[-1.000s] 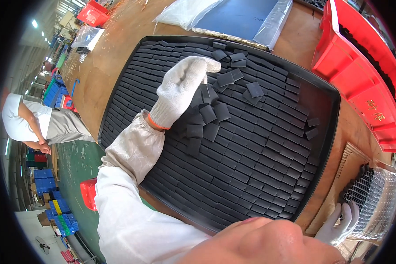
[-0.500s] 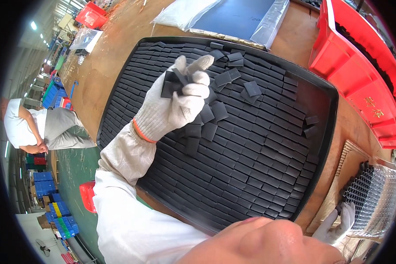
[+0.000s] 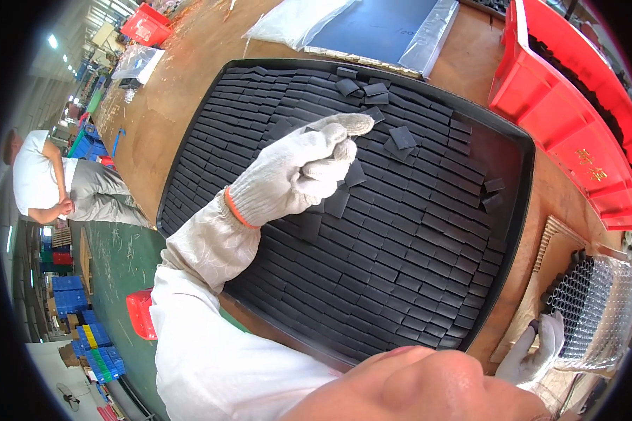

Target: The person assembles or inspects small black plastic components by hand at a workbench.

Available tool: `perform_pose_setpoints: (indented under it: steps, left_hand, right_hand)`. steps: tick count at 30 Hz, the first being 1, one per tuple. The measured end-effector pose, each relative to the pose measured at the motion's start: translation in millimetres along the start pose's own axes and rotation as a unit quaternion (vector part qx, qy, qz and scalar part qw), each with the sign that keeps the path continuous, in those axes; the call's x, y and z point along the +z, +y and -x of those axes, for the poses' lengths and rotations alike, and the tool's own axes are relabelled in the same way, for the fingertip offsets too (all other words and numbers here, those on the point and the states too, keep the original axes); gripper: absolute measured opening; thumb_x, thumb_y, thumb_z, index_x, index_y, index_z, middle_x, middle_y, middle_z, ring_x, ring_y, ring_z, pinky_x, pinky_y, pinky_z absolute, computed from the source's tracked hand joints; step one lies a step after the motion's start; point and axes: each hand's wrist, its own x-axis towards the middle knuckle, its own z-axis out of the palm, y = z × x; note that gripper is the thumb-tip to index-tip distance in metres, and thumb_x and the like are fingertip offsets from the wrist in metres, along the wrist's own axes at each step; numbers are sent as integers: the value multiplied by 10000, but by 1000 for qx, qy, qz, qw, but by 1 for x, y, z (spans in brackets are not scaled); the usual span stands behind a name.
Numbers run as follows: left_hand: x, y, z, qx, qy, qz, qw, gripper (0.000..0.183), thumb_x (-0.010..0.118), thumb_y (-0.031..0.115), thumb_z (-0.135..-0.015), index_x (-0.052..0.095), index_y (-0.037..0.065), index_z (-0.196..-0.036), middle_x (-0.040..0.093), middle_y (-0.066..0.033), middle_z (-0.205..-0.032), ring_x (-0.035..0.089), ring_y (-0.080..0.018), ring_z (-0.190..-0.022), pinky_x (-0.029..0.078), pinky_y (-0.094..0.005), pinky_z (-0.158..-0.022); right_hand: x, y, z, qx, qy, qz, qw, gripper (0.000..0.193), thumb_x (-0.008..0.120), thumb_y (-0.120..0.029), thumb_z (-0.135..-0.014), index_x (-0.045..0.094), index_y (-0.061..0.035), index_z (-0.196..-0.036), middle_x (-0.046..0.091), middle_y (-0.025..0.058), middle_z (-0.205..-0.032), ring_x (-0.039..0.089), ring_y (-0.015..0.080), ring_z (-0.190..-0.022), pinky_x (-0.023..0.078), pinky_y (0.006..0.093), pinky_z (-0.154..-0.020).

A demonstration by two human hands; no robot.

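Observation:
My left hand (image 3: 305, 168), in a white knit glove with an orange cuff edge, is closed above a large black tray (image 3: 523, 210). Dark flat pieces (image 3: 281, 130) show at its far-left side; the fingers hide most of what they grip. Its fingertips come close to a loose black rectangular piece (image 3: 375, 114). Rows of similar pieces (image 3: 372, 266) fill much of the tray, with several loose ones (image 3: 402, 138) lying on top. At the lower right my gloved right hand (image 3: 541, 351) pinches a small dark piece (image 3: 534, 325) beside a plastic-wrapped bundle of tubes (image 3: 590, 309).
A red bin (image 3: 541, 105) with dark parts stands at the right. Beyond the tray lies a blue sheet (image 3: 379, 31) with clear plastic film. Cardboard (image 3: 551, 259) lies under the tubes. Another person (image 3: 45, 175) stands at the left, near a red crate (image 3: 146, 24).
My left hand has turned over and moved slightly right and down, so the black pieces in it are mostly hidden. My right hand has shifted slightly beside the tubes.

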Motion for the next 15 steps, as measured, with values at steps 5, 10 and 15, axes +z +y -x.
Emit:
perform_pose_setpoints:
  steps: [5, 10, 15]
  left_hand:
    - [16, -5, 12, -25, -50, -66, 996, 376, 538, 241, -1073, 541, 26, -1381, 491, 2, -870, 410, -5, -586, 329, -133, -423]
    - [36, -13, 20, -12, -112, -110, 987, 325, 513, 203, -1086, 588, 80, -1377, 615, -25, -987, 462, -28, -684, 401, -180, -581]
    - [78, -32, 31, -107, -175, -125, 971, 449, 590, 149, -1029, 489, 73, -1460, 634, -61, -989, 515, -58, -686, 446, -204, -591]
  right_hand:
    - [1, -12, -6, -4, 11, -15, 1000, 338, 572, 136, -905, 572, 13, -1220, 615, 160, -1143, 608, 354, -1069, 476, 576, -1059]
    - [1, -22, -9, -7, 56, -120, 991, 289, 591, 99, -896, 585, -48, -1145, 610, 121, -1030, 611, 304, -965, 483, 569, -1052]
    - [-5, -54, -32, -46, 76, -160, 983, 263, 655, 57, -869, 586, -61, -1094, 606, 102, -977, 600, 289, -909, 499, 561, -1010]
